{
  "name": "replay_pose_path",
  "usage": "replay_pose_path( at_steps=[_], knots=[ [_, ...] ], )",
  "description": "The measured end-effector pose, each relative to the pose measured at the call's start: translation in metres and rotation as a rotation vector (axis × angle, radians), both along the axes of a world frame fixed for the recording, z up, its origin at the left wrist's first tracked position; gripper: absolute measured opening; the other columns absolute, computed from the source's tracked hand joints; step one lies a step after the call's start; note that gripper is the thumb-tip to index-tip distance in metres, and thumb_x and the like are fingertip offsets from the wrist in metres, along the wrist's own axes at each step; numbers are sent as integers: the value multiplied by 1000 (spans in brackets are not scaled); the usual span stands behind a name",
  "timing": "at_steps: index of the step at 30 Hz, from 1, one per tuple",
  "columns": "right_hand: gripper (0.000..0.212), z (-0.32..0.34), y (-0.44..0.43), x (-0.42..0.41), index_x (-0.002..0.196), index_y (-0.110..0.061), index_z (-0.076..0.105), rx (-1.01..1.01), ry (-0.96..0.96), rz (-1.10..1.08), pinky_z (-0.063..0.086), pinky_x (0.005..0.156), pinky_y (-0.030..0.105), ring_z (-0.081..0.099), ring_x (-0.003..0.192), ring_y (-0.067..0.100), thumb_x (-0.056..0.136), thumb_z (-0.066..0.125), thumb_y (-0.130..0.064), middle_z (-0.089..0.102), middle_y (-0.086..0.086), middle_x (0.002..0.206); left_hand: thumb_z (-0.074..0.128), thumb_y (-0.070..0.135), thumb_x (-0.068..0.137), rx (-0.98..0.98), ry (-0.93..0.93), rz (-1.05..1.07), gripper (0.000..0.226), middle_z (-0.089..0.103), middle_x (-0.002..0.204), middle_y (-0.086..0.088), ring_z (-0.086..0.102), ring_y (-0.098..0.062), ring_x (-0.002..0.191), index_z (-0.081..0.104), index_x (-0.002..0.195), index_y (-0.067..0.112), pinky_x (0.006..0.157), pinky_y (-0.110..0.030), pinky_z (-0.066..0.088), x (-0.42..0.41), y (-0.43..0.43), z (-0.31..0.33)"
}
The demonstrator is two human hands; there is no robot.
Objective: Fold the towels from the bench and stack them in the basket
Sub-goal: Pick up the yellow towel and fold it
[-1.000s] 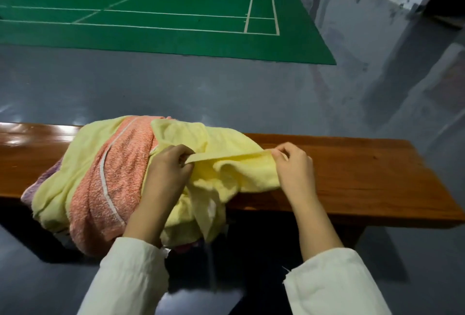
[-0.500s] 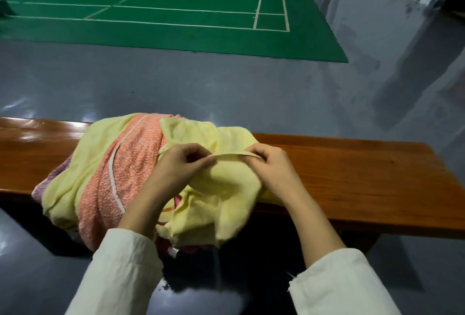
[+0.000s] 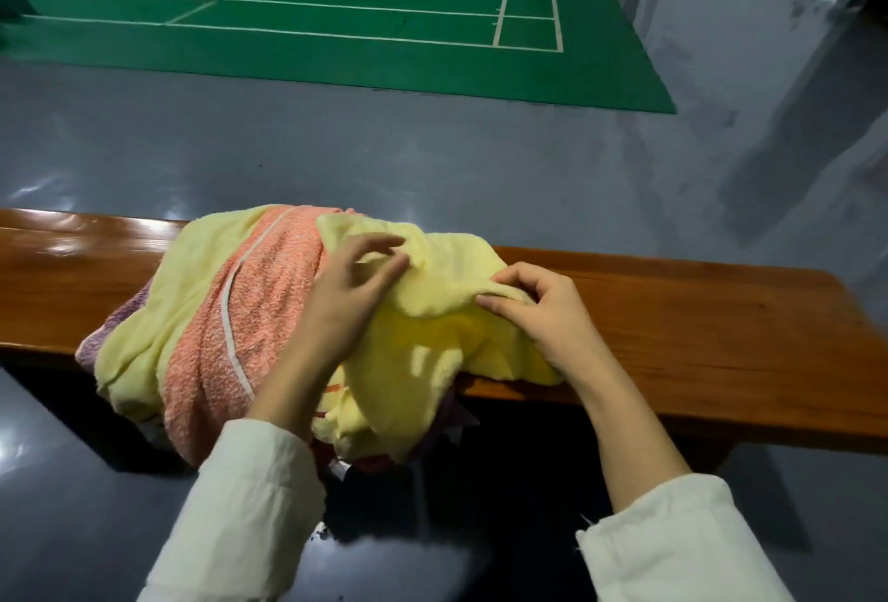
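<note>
Grey glossy concrete floor (image 3: 432, 159) took up most of my view, with a green sports-court mat with white lines (image 3: 336, 49) laid on it further back and a scuffed grey-white wall (image 3: 769, 25) off to the right. Closer in was the long polished brown wooden bench (image 3: 696, 337), running left to right in front of me.

All the towels were heaped on the left-middle part of that bench, and the pile slumped over the near edge, hanging down toward the floor. On top at the right was the bright yellow terry towel (image 3: 432, 342), all crumpled, one end lying out on the bench top. Left of it lay a salmon-orange towel with a white stripe (image 3: 206, 351), draped front to back over the heap. Next to that was a pale yellow towel (image 3: 182, 284), and a bit of purple towel (image 3: 103, 337) poked out at the far left from under the others.

Both my arms were in loose cream-white sleeves (image 3: 250, 505). My left hand (image 3: 346, 308) rested on the yellow towel right where it met the orange one. Its fingers were stretched nearly straight and a little spread, tips just touching a ridge of the cloth, not wrapped round anything (bit blurry tbh). My right hand (image 3: 543, 318) was curled up, thumb and forefinger pinching a fold of the same yellow towel near its right end.
</note>
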State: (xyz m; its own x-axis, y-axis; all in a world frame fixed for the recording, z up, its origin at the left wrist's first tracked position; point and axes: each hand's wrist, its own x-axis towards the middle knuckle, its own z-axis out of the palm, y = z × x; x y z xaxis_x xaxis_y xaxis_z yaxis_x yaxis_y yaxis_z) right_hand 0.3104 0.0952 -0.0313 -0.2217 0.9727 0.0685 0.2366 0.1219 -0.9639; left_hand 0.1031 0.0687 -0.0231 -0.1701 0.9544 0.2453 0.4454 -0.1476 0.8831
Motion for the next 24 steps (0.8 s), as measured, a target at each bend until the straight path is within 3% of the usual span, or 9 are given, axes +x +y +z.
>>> replay_pose_path(
  at_steps=[3,6,8,13,15,17,19,22,24],
  knots=[
    [22,1,-2,-8,77,-26,65,43,19,62,47,75,22,58,82,7,78,74,-6,66,-7,81,60,31,91,-122,61,-242,17,65,101,14,57,7,86,63,108,31,75,-9,41,45,0,6],
    [30,-5,-4,-5,69,-32,67,22,-40,51,48,75,29,59,80,7,78,72,-4,66,-13,73,64,40,86,-206,170,-264,18,65,75,7,53,1,69,71,88,23,61,-16,39,57,2,0],
    [23,-4,-5,0,71,-30,69,-14,-61,69,48,77,29,60,80,7,76,76,-9,67,-12,73,67,38,84,-199,132,-246,18,68,72,6,55,1,69,74,81,22,63,-19,41,49,2,-1],
    [13,-3,-4,10,65,-26,70,-60,-155,75,39,60,23,51,62,3,73,81,-28,62,-12,61,72,30,81,-125,155,38,6,67,73,17,57,7,67,73,78,25,62,-8,39,7,-6,1],
    [13,-3,-5,9,67,-27,72,-80,-219,88,43,63,25,55,68,6,74,79,-34,66,-10,68,72,32,81,-166,235,186,12,67,79,10,57,1,74,74,85,22,66,-17,40,-12,-9,-3],
    [12,-3,-6,7,69,-28,71,-86,-254,99,44,68,25,57,75,7,76,77,-36,67,-6,75,72,33,82,-211,305,356,20,67,90,1,59,-16,87,75,92,16,74,-30,41,-29,-10,-8],
    [14,-4,-8,4,69,-29,69,-73,-265,107,43,67,24,56,76,6,81,73,-35,66,-8,77,71,31,83,-203,382,415,22,68,101,-4,59,-24,96,74,98,15,79,-33,43,-33,-12,-13],
    [14,-5,-9,1,73,-27,68,-30,-180,113,46,70,32,56,76,9,85,69,-32,66,-3,78,67,34,84,-191,185,107,36,67,106,9,59,-6,95,64,119,26,79,-15,44,4,-15,-7],
    [11,-1,-11,1,78,-20,69,-3,-76,113,47,71,27,57,75,6,88,66,-23,66,-1,77,62,46,81,-231,96,-168,43,66,104,17,58,5,97,60,122,33,79,-8,43,39,-16,-3]
  ],
)
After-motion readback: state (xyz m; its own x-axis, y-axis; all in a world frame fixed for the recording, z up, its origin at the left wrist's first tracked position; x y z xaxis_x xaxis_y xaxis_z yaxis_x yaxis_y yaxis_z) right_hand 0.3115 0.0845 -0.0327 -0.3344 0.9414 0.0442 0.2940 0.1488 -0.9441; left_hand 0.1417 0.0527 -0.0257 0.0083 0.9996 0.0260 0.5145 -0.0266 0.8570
